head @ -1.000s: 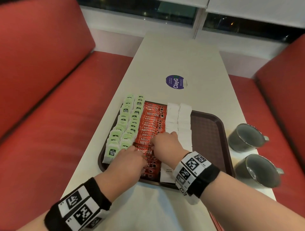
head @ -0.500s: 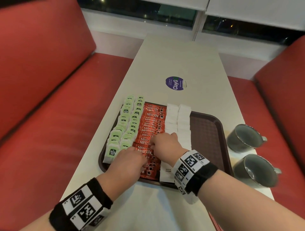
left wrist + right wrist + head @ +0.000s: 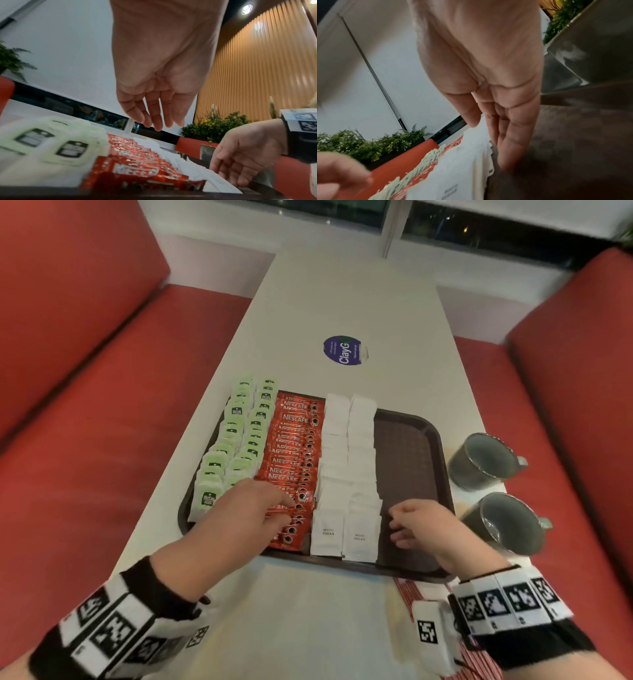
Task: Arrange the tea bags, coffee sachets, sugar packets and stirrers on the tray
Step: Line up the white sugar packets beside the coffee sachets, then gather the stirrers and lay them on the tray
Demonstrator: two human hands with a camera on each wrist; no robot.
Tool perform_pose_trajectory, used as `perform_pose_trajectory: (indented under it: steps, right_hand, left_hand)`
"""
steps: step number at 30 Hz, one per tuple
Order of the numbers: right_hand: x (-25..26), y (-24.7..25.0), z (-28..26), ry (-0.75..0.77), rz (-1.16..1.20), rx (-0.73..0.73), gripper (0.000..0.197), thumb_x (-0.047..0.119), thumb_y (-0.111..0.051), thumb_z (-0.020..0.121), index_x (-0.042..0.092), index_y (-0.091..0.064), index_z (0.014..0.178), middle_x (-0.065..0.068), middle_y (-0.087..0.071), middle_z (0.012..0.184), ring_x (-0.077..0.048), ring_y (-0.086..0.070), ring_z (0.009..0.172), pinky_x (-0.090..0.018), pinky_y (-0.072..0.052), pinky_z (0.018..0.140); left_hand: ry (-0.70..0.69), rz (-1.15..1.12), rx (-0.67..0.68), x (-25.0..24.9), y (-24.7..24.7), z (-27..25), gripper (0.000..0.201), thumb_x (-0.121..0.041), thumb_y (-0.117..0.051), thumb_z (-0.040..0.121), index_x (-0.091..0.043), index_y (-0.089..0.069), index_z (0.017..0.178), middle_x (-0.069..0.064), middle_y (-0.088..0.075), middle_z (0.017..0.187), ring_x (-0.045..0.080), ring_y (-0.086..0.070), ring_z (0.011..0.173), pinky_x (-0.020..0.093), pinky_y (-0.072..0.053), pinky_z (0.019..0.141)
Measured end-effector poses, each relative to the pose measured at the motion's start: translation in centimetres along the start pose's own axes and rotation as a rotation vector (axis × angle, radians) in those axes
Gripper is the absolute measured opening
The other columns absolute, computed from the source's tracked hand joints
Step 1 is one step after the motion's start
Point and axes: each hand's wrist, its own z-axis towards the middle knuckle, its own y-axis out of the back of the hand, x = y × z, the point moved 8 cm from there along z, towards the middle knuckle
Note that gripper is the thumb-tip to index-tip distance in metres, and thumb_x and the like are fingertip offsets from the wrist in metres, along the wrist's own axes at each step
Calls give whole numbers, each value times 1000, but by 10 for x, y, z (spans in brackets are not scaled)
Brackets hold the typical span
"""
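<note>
A dark brown tray [image 3: 411,453] lies on the white table. It carries two columns of green tea bags [image 3: 236,446], one column of red coffee sachets [image 3: 294,446] and two columns of white sugar packets [image 3: 349,460]; its right strip is bare. My left hand [image 3: 274,508] hovers over the near coffee sachets [image 3: 137,169], fingers [image 3: 154,119] hanging straight, holding nothing. My right hand [image 3: 407,525] is over the bare strip beside the sugar packets [image 3: 462,162], fingers [image 3: 508,148] extended down to the tray floor. Red-and-white stirrers [image 3: 407,594] lie on the table under my right wrist.
Two grey cups [image 3: 479,460] [image 3: 510,522] stand on the table just right of the tray. A round purple sticker [image 3: 344,350] marks the table farther back. Red benches [image 3: 102,440] flank the table on both sides.
My right hand has left the coffee sachets and moved right, onto the bare part of the tray. My left hand stays over the near sachets.
</note>
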Motion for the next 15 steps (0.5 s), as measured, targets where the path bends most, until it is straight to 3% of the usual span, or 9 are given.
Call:
perform_pose_trajectory:
  steps: [3,5,7,11,15]
  right_hand:
    - [-6,-15,-4,-3,48,57,16,8,-47,96,6,-64,94,-13,-67,90,-22,-63,74,-31,-55,71]
    - [-8,-20,-6,-19,48,83,18,9,-49,95,4,-64,102,-15,-69,94,-23,-65,78,-32,-57,74]
    - [-6,-17,-6,-28,74,48,20,8,-48,96,0,-60,109,-15,-66,94,-23,-64,77,-32,-57,73]
    - [3,-12,-2,-62,152,6,24,4,-45,97,4,-54,119,-11,-61,88,-19,-59,72,-26,-53,66]
    - [5,-17,5,-89,115,32,33,1,-48,94,0,-55,127,-17,-65,105,-18,-60,75,-25,-52,64]
  left_hand:
    - [-60,48,69,-19,-21,12,33,-26,-60,90,-25,-62,123,-9,-59,122,9,-45,114,19,-32,94]
    - [-68,115,134,-25,-34,20,37,-27,-58,92,-22,-58,128,-7,-56,129,14,-43,121,24,-33,102]
    - [-71,198,201,-30,-45,25,35,-27,-55,94,-18,-57,127,-3,-56,129,17,-44,120,29,-37,102]
    - [-72,287,266,-32,-56,31,36,-27,-51,95,-16,-55,129,1,-55,130,20,-43,122,31,-38,102]
    - [-73,287,294,-33,-61,32,38,-26,-50,96,-17,-52,133,2,-53,136,20,-43,126,31,-36,105]
